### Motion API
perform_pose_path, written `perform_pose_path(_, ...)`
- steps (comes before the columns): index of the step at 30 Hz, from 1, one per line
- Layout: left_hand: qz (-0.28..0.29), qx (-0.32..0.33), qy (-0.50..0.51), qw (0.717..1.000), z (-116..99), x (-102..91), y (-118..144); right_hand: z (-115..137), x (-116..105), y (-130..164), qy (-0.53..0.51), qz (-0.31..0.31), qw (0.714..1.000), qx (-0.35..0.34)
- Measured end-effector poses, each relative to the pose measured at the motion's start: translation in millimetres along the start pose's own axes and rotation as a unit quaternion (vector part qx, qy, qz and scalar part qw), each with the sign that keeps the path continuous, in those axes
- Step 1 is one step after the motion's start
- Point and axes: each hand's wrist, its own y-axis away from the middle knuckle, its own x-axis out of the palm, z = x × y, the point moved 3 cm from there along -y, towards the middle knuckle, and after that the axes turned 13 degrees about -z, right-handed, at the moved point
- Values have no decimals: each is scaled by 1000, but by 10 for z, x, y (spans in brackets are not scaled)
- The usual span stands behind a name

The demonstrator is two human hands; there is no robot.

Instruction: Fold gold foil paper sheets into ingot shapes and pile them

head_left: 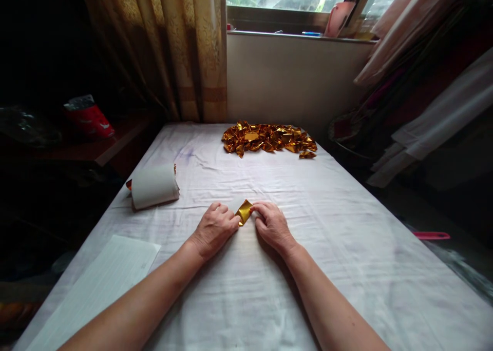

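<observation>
A small piece of gold foil paper [245, 212] lies between my hands on the white cloth of the table [327, 238]. My left hand [217, 228] has its fingers curled, gripping the paper's left edge. From the other side, my right hand [272, 225] pinches the right edge, thumb and fingertips close together. At the far end of the table sits a heap of folded gold foil pieces [265, 138], with one loose piece [307, 155] just in front of it. To the left rests a curled stack of paper [154, 186], white outside with gold foil showing at its edges.
A sheet of lined paper [103, 284] lies at the left, partly under my left forearm. Clothes [442, 115] hang at the right, and a curtain [192, 48] hangs by the window. A red packet [90, 117] stands on a side shelf. A pink handle [431, 235] sticks out beyond the right edge.
</observation>
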Motion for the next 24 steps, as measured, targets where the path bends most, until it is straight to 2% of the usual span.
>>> perform_pose_path(3,2,58,-23,998,24,2,-27,-11,11,0,2,-5,1000,-5)
perform_pose_path(7,-18,92,-39,995,79,2,12,-12,24,10,25,-2,999,-31)
perform_pose_path(10,-32,95,-32,994,160,-16,93,52,10,9,50,4,995,-92)
perform_pose_path(14,-52,79,-13,995,298,-70,258,255,-18,24,59,4,981,-184)
perform_pose_path(18,-64,14,18,998,323,-116,422,470,23,93,19,61,968,-241)
perform_pose_path(21,-51,-77,43,995,235,-116,464,517,51,134,-18,95,967,-236)
perform_pose_path(24,-22,-176,31,984,129,-91,416,479,35,135,-37,94,971,-215)
